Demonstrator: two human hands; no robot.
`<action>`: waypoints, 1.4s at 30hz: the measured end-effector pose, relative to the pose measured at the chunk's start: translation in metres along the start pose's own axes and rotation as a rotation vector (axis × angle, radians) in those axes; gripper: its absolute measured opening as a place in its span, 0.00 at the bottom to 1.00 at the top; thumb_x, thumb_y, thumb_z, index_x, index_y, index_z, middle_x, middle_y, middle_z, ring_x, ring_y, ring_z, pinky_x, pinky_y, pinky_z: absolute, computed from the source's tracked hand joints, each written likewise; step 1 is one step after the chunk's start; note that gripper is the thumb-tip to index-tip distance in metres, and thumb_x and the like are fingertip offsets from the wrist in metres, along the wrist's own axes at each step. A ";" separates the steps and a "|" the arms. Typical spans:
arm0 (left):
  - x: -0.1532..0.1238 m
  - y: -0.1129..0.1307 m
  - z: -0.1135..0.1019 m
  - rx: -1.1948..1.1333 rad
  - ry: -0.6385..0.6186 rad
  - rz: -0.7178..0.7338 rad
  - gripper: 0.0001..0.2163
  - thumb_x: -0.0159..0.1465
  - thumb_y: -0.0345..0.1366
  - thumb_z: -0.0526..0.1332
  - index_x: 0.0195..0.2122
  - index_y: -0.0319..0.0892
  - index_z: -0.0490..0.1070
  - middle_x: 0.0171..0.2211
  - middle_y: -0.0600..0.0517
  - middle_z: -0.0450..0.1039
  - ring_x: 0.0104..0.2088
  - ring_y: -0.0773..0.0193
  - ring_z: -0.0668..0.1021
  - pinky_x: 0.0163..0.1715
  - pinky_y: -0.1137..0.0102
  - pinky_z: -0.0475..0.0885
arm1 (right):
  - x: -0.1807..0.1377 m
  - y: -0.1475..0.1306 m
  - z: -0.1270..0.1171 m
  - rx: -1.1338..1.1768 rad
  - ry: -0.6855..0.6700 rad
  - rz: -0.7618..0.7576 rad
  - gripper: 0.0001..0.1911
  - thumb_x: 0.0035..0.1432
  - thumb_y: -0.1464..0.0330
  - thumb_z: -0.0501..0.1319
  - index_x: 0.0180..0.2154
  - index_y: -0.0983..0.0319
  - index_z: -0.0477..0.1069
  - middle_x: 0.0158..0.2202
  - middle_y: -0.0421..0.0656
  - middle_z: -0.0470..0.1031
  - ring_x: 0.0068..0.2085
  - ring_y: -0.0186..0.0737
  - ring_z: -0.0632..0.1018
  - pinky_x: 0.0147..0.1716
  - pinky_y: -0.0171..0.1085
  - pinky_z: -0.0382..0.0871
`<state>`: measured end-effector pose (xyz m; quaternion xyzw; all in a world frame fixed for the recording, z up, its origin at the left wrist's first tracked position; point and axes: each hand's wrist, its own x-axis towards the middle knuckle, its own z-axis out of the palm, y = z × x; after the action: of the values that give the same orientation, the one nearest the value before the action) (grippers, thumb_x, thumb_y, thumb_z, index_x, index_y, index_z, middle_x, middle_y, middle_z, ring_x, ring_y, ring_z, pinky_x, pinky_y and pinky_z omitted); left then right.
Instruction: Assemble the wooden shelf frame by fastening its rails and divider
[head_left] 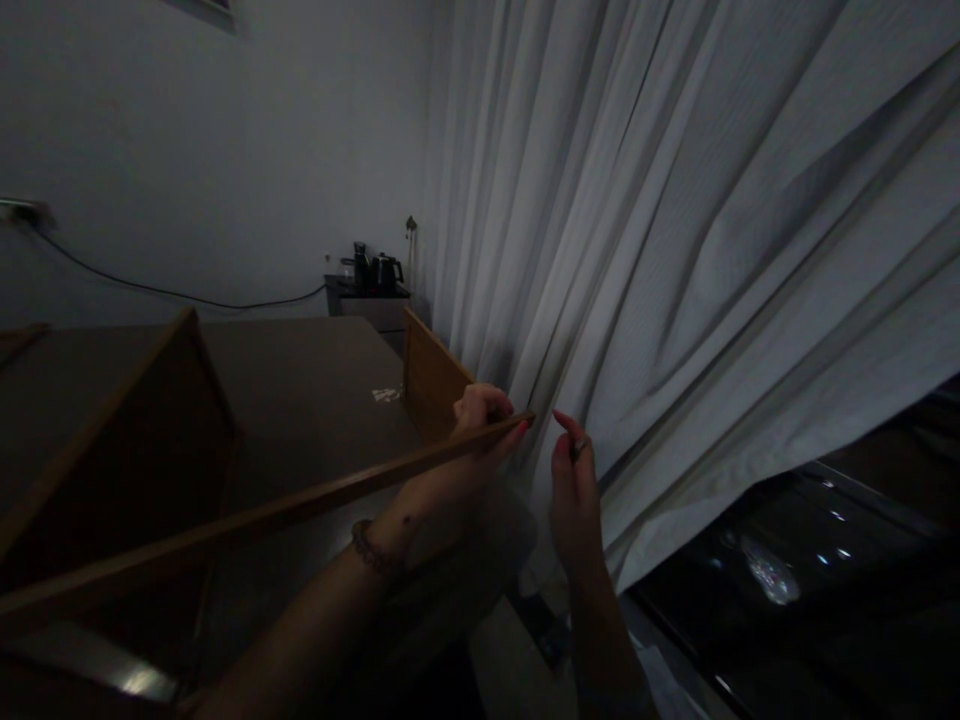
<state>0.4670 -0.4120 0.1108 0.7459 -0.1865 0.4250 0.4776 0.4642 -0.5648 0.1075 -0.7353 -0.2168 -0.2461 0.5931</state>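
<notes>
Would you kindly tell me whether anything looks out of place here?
Perhaps the small white pieces on the flat brown surface, near the orange-brown wooden panel: they look stray, though too indistinct to identify.

I see a brown wooden strip (337,491), an orange-brown panel (433,368), grey-brown flat surface (300,395), pale grey curtain (675,200), black kettle (384,273), reddish-pink fingernails (523,427).

Bracelet, beaded and dark, on your left hand's (480,412) wrist (369,549). Ring (580,447) on a finger of your right hand (576,495). Your visible nails (522,427) are reddish-pink.
</notes>
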 end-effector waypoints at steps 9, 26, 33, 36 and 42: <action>0.000 0.002 0.001 -0.036 0.023 -0.003 0.09 0.63 0.40 0.60 0.40 0.45 0.59 0.37 0.51 0.61 0.36 0.62 0.67 0.36 0.65 0.66 | -0.014 0.000 -0.015 0.066 0.108 0.007 0.20 0.68 0.53 0.46 0.36 0.59 0.67 0.30 0.40 0.67 0.32 0.35 0.70 0.32 0.34 0.63; -0.003 0.000 -0.001 -0.009 -0.021 -0.033 0.15 0.61 0.42 0.62 0.44 0.45 0.59 0.42 0.49 0.63 0.42 0.60 0.68 0.42 0.65 0.66 | 0.012 -0.028 0.014 -0.781 0.061 -0.472 0.16 0.69 0.61 0.49 0.32 0.61 0.65 0.30 0.41 0.71 0.35 0.41 0.67 0.38 0.39 0.54; 0.000 0.000 -0.002 0.083 0.029 0.088 0.10 0.62 0.39 0.59 0.42 0.45 0.61 0.40 0.49 0.64 0.43 0.58 0.69 0.45 0.62 0.65 | 0.009 -0.023 0.029 -0.918 0.171 -0.518 0.17 0.70 0.61 0.47 0.32 0.60 0.67 0.25 0.40 0.72 0.31 0.39 0.69 0.39 0.40 0.51; -0.001 0.002 0.001 0.083 0.051 0.075 0.08 0.63 0.39 0.57 0.42 0.44 0.61 0.42 0.48 0.65 0.45 0.58 0.68 0.45 0.62 0.65 | 0.008 -0.023 0.031 -0.976 0.231 -0.550 0.18 0.70 0.62 0.47 0.31 0.60 0.68 0.22 0.38 0.70 0.29 0.39 0.68 0.38 0.40 0.50; 0.000 0.000 0.001 0.109 0.069 0.077 0.08 0.63 0.40 0.56 0.40 0.44 0.61 0.39 0.49 0.66 0.42 0.59 0.70 0.43 0.63 0.65 | 0.010 -0.027 0.031 -0.909 0.276 -0.589 0.15 0.68 0.63 0.49 0.31 0.61 0.67 0.21 0.35 0.69 0.26 0.35 0.69 0.37 0.40 0.49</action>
<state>0.4671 -0.4129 0.1111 0.7479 -0.1749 0.4782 0.4260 0.4585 -0.5287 0.1291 -0.7863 -0.2058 -0.5640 0.1455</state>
